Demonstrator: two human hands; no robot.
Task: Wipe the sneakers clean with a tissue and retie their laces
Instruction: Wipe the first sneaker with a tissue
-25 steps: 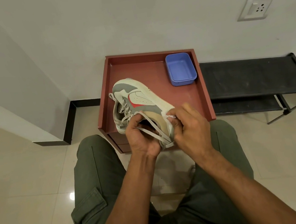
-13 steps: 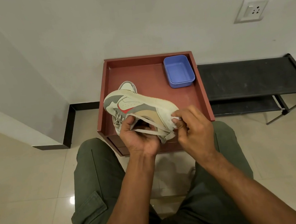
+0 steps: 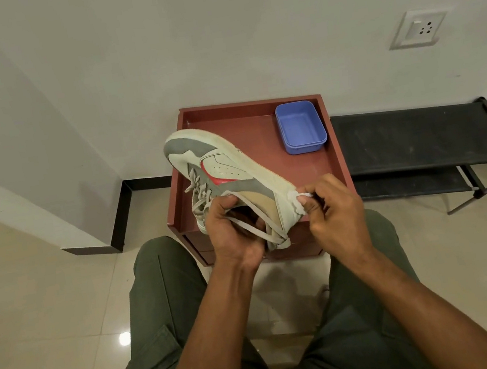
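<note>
A white, grey and tan sneaker (image 3: 227, 167) with a red stripe is held on its side above the red table (image 3: 263, 136), toe pointing up and left. My left hand (image 3: 233, 230) grips it at the collar, thumb over the opening, with loose grey laces (image 3: 255, 228) hanging across the fingers. My right hand (image 3: 331, 205) pinches a small crumpled white tissue (image 3: 297, 199) against the heel of the sneaker. A second sneaker is hidden behind the first, only a sliver of its sole edge showing below the laces.
A blue plastic tub (image 3: 300, 127) sits in the table's back right corner. A black low shoe rack (image 3: 420, 140) stands to the right against the wall. My knees in green trousers (image 3: 163, 292) flank the table over a tiled floor.
The sneaker has been lifted and turned, its toe swinging up and to the left. My right hand has slid the tissue along to the heel.
</note>
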